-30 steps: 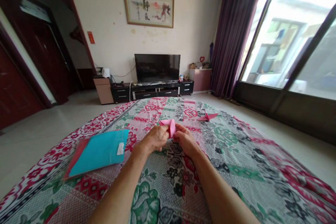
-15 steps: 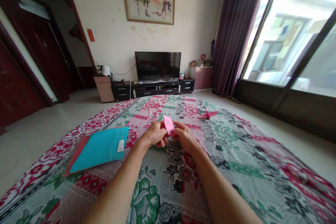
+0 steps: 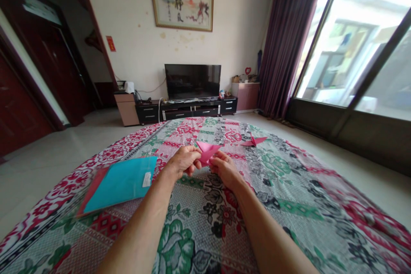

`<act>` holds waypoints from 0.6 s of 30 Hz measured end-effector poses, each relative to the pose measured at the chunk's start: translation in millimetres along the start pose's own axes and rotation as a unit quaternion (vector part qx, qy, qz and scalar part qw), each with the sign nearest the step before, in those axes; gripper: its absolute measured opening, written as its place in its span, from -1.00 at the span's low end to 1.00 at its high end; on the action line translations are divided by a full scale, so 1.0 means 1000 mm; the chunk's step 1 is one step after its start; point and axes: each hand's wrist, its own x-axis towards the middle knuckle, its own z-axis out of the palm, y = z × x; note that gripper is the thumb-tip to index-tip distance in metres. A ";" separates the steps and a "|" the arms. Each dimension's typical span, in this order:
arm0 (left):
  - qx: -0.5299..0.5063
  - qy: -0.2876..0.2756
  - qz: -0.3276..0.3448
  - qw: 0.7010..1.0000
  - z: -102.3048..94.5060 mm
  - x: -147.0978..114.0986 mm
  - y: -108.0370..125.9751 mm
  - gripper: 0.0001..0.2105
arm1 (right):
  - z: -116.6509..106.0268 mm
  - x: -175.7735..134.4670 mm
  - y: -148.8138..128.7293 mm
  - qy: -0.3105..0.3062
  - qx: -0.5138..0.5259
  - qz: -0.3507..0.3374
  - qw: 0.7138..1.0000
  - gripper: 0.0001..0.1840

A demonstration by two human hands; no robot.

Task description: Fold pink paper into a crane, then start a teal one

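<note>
A piece of folded pink origami paper [image 3: 208,150] is held above the middle of the table, its pointed flaps spread apart at the top. My left hand [image 3: 185,162] pinches it from the left, with the fingers curled in. From the right, my right hand [image 3: 224,168] grips its lower edge between thumb and fingers. Beyond my right hand, a darker pink folded paper crane [image 3: 254,141] rests on the cloth.
A patterned floral tablecloth [image 3: 180,244] covers the round table. At the left lies a clear packet of coloured paper [image 3: 123,184], blue on top, with a small white label. Across the floor stand a television [image 3: 192,81] and a low black cabinet [image 3: 149,113].
The pink paper has gone from a narrow upright folded strip to a wider shape with its points opened out. Both hands have shifted slightly while still holding it.
</note>
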 end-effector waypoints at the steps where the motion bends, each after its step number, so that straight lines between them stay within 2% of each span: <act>1: -0.005 -0.005 0.002 1.000 0.000 0.000 0.000 -0.82 | 0.000 0.000 0.000 0.000 0.005 0.003 1.000 -0.81; 9: 0.004 -0.063 0.001 0.998 -0.001 0.001 -0.003 -0.69 | -0.001 0.001 0.002 -0.015 0.040 0.028 0.999 -0.79; 13: 0.004 -0.077 -0.015 0.997 -0.002 0.001 -0.004 -0.68 | -0.001 0.001 0.001 -0.021 0.049 0.033 0.998 -0.81; 18: -0.002 -0.101 -0.032 0.994 -0.004 0.002 -0.006 -0.66 | -0.001 0.002 0.000 -0.025 0.058 0.045 0.997 -0.73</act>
